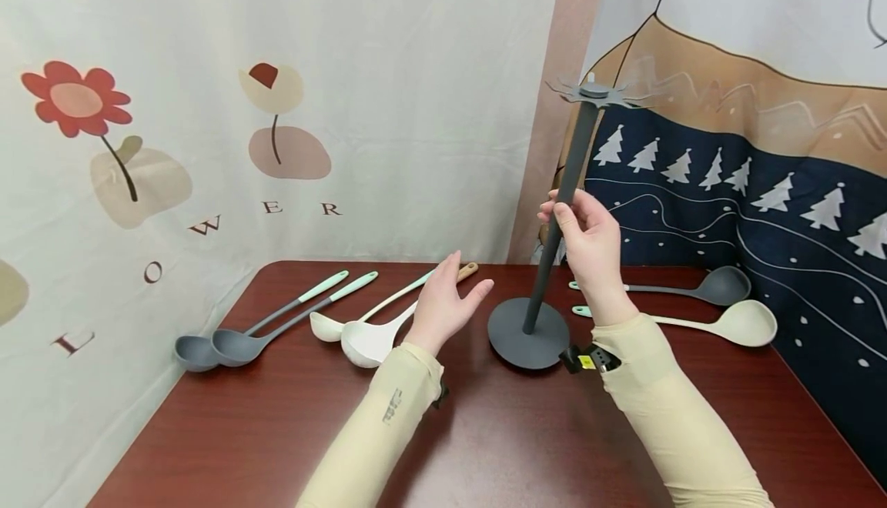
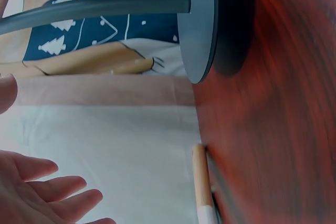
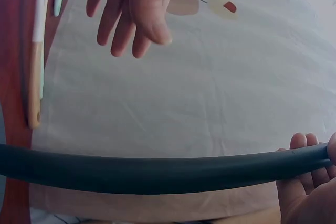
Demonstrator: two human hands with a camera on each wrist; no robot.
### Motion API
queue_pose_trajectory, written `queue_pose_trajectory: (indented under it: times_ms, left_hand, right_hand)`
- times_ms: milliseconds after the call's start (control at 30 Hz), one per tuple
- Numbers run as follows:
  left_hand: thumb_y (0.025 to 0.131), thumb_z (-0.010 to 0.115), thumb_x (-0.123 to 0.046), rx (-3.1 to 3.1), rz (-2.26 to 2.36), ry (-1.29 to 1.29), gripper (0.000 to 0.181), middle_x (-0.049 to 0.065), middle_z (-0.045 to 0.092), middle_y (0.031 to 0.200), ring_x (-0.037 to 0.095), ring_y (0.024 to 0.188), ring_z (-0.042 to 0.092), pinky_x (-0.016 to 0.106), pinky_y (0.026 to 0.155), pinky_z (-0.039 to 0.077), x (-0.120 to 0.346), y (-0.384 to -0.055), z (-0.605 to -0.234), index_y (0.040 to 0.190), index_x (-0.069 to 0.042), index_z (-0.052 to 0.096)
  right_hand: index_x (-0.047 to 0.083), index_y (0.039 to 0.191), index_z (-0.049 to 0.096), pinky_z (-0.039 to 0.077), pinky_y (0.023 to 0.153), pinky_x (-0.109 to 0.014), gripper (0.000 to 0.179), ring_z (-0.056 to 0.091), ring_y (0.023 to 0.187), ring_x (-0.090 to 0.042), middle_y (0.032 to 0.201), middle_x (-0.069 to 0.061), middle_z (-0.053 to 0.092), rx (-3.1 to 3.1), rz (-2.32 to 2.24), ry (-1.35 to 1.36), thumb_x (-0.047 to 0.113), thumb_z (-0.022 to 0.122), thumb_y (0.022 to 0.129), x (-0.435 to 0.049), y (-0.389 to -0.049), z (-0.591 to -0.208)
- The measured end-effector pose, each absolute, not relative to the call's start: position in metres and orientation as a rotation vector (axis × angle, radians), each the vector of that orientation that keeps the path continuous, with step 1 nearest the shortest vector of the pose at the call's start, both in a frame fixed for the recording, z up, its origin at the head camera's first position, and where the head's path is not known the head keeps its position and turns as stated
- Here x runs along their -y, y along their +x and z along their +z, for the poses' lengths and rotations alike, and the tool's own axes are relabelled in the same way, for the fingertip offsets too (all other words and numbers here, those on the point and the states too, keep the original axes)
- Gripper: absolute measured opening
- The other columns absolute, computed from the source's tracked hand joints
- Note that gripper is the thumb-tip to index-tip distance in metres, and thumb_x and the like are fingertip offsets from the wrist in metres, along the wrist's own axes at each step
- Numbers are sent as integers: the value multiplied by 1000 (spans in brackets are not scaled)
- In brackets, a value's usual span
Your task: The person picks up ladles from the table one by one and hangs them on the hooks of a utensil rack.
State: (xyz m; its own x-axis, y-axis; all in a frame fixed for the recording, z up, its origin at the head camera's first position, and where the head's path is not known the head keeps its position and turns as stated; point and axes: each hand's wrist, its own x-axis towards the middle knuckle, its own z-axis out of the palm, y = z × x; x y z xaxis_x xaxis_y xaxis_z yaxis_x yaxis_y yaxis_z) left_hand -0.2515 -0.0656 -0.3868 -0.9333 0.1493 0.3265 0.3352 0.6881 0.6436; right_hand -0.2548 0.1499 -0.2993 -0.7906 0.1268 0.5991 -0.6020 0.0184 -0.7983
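A dark grey utensil stand [image 1: 529, 331] with a round base, a tall pole and a ring of hooks on top leans slightly to the right. My right hand [image 1: 592, 242] grips its pole around mid-height; the right wrist view shows the fingers [image 3: 299, 141] behind the pole [image 3: 157, 175]. With fingers straight and thumb apart, my left hand [image 1: 446, 304] hovers left of the stand and holds nothing. Below and behind it lie a white ladle [image 1: 367, 344] with a wooden handle end [image 2: 200, 171] and a cream ladle [image 1: 326, 327] with a mint handle.
Two grey ladles, one [image 1: 239, 346] in front of the other [image 1: 196, 352], lie at the left of the table [image 1: 485, 446]. On the right lie a grey ladle [image 1: 724, 286] and a cream spoon [image 1: 748, 323]. Printed curtains [image 1: 416, 108] hang behind the table.
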Motion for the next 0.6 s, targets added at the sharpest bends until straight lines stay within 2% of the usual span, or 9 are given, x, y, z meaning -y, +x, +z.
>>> queue_pose_trajectory:
  times_ms: [200,367,600]
  left_hand:
    - [94,61,-52,2656,-1041,-338,80,19,39,152,35,140,37,49,112,33,74,-260,-387,151,0,37]
    - [94,63,-49,2674,-922,-279,77,21,45,147,37,134,44,52,109,35,77,-266,-388,148,1,41]
    - [92,65,-49,2715,-818,-169,75,19,50,143,40,126,50,59,106,35,80,-272,-390,145,1,46]
  right_hand:
    - [-8,117,63,53,91,-32,24,71,89,-15,98,-9,71,1782,1808,493,7,59,100,-137,-259,-303]
    - [-7,117,63,53,92,-33,23,70,90,-14,99,-11,71,1788,1792,499,8,60,99,-127,-262,-305]
    - [-8,116,65,54,89,-32,23,70,87,-14,100,-21,69,1764,1793,509,6,61,98,-118,-267,-310]
